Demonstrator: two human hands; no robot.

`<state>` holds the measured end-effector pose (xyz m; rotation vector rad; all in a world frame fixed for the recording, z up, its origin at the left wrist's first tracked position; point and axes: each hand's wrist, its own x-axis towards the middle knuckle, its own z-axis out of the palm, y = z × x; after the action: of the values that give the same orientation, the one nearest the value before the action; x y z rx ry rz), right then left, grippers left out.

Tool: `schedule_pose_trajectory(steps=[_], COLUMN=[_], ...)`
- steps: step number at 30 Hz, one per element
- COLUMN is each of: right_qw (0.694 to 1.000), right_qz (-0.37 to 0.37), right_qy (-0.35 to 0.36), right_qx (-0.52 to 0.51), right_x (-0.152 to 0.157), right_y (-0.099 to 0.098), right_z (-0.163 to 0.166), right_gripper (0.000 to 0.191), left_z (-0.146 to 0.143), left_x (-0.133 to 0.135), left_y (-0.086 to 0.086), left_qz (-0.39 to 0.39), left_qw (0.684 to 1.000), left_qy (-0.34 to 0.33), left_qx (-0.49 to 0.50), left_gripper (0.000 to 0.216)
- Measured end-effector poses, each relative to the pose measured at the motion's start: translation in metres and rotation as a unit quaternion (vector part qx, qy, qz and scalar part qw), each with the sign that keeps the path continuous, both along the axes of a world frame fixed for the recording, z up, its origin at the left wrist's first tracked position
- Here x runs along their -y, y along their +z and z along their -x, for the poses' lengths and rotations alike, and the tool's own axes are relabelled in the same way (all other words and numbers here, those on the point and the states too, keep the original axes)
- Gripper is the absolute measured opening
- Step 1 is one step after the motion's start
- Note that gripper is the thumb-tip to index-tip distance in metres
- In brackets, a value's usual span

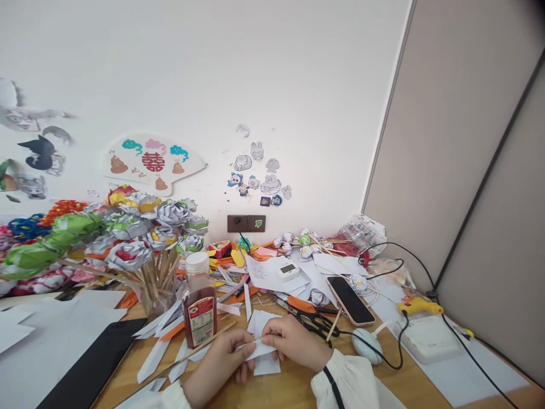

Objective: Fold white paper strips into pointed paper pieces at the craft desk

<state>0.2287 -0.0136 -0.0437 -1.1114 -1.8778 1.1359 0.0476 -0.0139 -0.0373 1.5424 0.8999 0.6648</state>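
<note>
Bottle, scissors and phone crowd the hands; bare wood nearest them.

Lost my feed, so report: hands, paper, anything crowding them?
Left hand and right hand pinch white paper piece. Skewer and bottle beside left hand; scissors beside right.

hands 2 | held paper 1 | phone 1 | bottle 1
</note>
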Motion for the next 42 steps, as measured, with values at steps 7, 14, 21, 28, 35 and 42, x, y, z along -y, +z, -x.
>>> schedule_pose_trajectory(steps=[7, 14, 21, 28, 35, 42], right_qw=[0.994, 0.995, 0.998, 0.997, 0.994, 0.993], right_qz=[0.077, 0.063, 0.027, -0.044, -0.068, -0.056], right_qy=[0.064, 0.044, 0.023, -0.022, -0.025, -0.021], right_qx=[-0.037, -0.065, -0.058, -0.056, -0.079, -0.098], right_x=[-0.002, -0.003, 0.001, 0.004, 0.0, 0.001], right_y=[-0.003, -0.003, -0.003, 0.003, -0.004, -0.005], right_z=[-0.006, -0.001, 0.004, 0.005, 0.005, 0.004], right_gripper=[0.025, 0.023, 0.015, 0.012, 0.015, 0.013], left_z=[0.001, 0.001, 0.003, 0.005, 0.006, 0.005], left_x=[0.003, -0.001, 0.0, 0.004, 0.005, 0.002], left_y=[0.006, 0.0, 0.007, 0.014, 0.016, 0.01], left_qz=[0.003, 0.023, 0.066, 0.121, 0.139, 0.105], left_qw=[0.999, 0.999, 0.995, 0.981, 0.971, 0.981], left_qy=[-0.036, 0.006, 0.028, 0.027, 0.019, 0.042], left_qx=[0.018, 0.032, 0.071, 0.147, 0.194, 0.161], left_gripper=[0.029, 0.028, 0.025, 0.021, 0.026, 0.045])
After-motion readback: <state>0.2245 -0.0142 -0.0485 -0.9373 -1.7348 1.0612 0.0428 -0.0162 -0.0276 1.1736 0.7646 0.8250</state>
